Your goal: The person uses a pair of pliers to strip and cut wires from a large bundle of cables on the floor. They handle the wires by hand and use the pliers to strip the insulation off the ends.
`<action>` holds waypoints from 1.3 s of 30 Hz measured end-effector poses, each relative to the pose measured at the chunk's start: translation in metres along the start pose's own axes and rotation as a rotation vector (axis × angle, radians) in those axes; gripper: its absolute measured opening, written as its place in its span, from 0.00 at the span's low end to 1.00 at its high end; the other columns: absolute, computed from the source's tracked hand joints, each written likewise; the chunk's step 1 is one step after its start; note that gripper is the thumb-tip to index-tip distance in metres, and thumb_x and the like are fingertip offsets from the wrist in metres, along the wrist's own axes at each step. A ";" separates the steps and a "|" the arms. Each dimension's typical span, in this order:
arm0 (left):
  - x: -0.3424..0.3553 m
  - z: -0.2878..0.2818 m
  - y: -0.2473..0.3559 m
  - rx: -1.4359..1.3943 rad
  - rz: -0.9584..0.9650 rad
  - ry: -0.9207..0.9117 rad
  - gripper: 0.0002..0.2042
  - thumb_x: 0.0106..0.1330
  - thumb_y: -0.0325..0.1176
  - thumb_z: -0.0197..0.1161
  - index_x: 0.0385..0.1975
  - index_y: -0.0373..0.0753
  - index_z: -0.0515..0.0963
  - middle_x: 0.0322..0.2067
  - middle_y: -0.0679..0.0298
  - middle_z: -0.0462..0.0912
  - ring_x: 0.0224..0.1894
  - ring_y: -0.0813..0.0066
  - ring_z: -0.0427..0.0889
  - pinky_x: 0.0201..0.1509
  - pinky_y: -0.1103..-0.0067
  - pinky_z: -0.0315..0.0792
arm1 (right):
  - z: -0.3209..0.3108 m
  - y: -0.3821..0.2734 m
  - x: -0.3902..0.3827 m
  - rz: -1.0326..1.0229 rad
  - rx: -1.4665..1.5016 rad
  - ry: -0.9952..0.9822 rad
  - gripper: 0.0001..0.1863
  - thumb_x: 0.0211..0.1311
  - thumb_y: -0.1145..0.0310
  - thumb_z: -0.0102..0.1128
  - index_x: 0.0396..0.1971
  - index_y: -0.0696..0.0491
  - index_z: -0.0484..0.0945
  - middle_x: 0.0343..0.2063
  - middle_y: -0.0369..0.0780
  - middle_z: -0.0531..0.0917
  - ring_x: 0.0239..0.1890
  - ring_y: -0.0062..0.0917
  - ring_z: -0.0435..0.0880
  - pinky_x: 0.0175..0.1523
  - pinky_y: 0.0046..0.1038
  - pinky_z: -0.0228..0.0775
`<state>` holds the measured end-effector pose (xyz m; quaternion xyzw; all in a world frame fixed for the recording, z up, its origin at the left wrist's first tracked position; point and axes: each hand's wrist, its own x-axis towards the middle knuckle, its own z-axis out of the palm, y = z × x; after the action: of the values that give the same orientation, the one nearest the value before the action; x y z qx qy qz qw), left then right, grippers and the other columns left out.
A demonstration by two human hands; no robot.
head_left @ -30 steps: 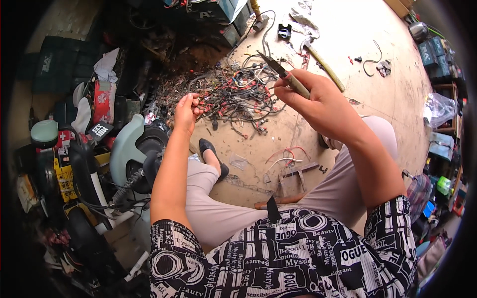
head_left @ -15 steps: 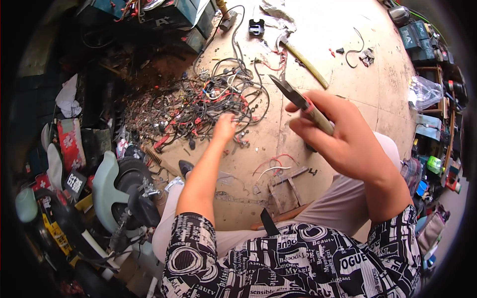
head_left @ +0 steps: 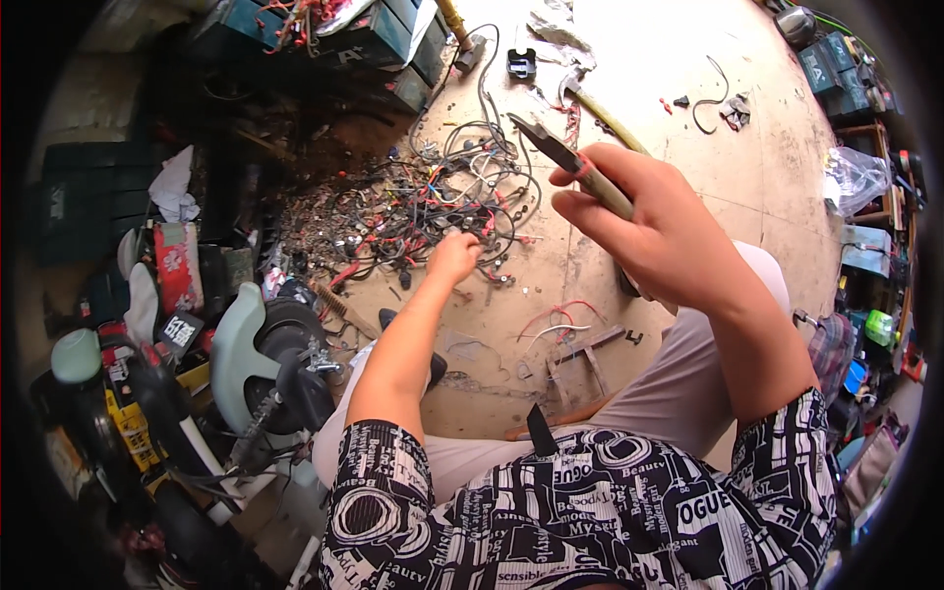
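Cables point(head_left: 450, 208) now lie within reach of the newly extended left hand point(head_left: 454, 258), grip unclear, while the right hand point(head_left: 651, 218), apart, clasps pliers point(head_left: 568, 160).

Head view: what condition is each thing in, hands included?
Right hand: closed around the hand tool
Hand tool: raised, dark pointed end away from the person
Left hand: at the cable pile, fingers curled, grip unclear
Cable pile: tangled, spread out
Hammer: lying on the floor
Clear plastic bag: crumpled
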<state>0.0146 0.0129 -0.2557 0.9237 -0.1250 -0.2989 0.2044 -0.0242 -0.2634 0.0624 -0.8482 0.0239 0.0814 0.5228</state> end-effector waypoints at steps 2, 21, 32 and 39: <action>-0.008 -0.039 0.011 -0.106 0.044 0.242 0.11 0.57 0.37 0.59 0.35 0.41 0.81 0.34 0.55 0.81 0.41 0.57 0.79 0.46 0.70 0.71 | -0.001 0.000 -0.003 -0.060 0.055 0.032 0.15 0.59 0.61 0.56 0.26 0.59 0.73 0.16 0.45 0.74 0.19 0.35 0.71 0.27 0.33 0.62; -0.232 -0.367 0.223 -1.093 0.703 0.777 0.12 0.70 0.38 0.52 0.40 0.35 0.75 0.24 0.71 0.71 0.18 0.84 0.66 0.22 0.87 0.62 | -0.009 0.027 0.032 0.154 0.764 0.075 0.10 0.56 0.63 0.57 0.24 0.55 0.72 0.15 0.32 0.67 0.15 0.17 0.67 0.22 0.22 0.64; -0.240 -0.339 0.225 -1.471 0.860 0.672 0.11 0.71 0.39 0.50 0.41 0.37 0.72 0.23 0.71 0.70 0.17 0.83 0.65 0.24 0.86 0.63 | 0.045 0.030 0.029 0.531 0.993 -0.385 0.14 0.66 0.61 0.45 0.31 0.58 0.71 0.23 0.41 0.81 0.17 0.23 0.76 0.19 0.24 0.71; -0.231 -0.320 0.199 -1.715 0.835 0.516 0.11 0.70 0.40 0.50 0.40 0.39 0.71 0.23 0.71 0.69 0.18 0.84 0.65 0.27 0.85 0.62 | 0.099 0.024 0.029 0.227 0.744 -0.553 0.17 0.59 0.69 0.50 0.47 0.58 0.74 0.32 0.39 0.82 0.16 0.21 0.77 0.14 0.24 0.64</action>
<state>0.0030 0.0156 0.1859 0.3811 -0.1336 0.0186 0.9146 -0.0098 -0.1844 -0.0069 -0.5419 0.0037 0.3465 0.7657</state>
